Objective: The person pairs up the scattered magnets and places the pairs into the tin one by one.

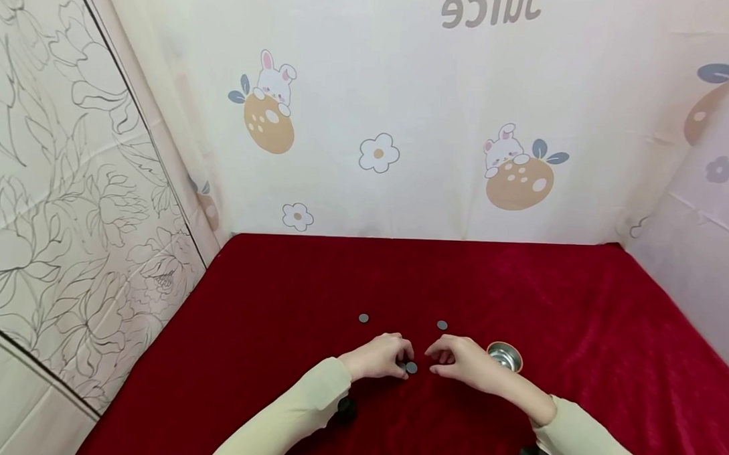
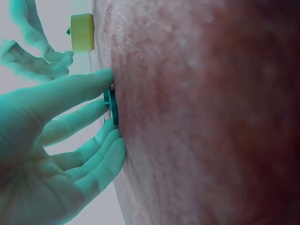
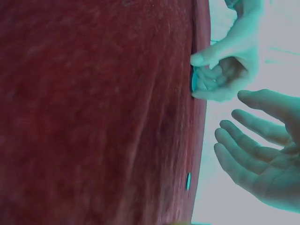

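Observation:
My left hand [image 1: 384, 355] is low on the red cloth, thumb and fingers curled round a small flat grey disc [image 1: 402, 366] that they partly hide. Touching or overlapping it is a second grey disc [image 1: 411, 368], just beyond the fingertips. In the left wrist view the dark discs [image 2: 113, 108] show between thumb and fingers, right at the cloth. To the right, my right hand [image 1: 465, 361] hovers with loosely bent fingers, holding nothing; the right wrist view shows these fingers [image 3: 239, 145] spread apart. Behind that wrist stands a round metal tin [image 1: 506, 357], partly hidden.
Two more grey discs lie farther back: one disc [image 1: 364, 318] beyond the left hand, another disc [image 1: 442, 324] beyond the right. Red velvety cloth [image 1: 339, 273] covers the table. A printed curtain [image 1: 393, 88] rises at its back edge, with patterned panels at both sides.

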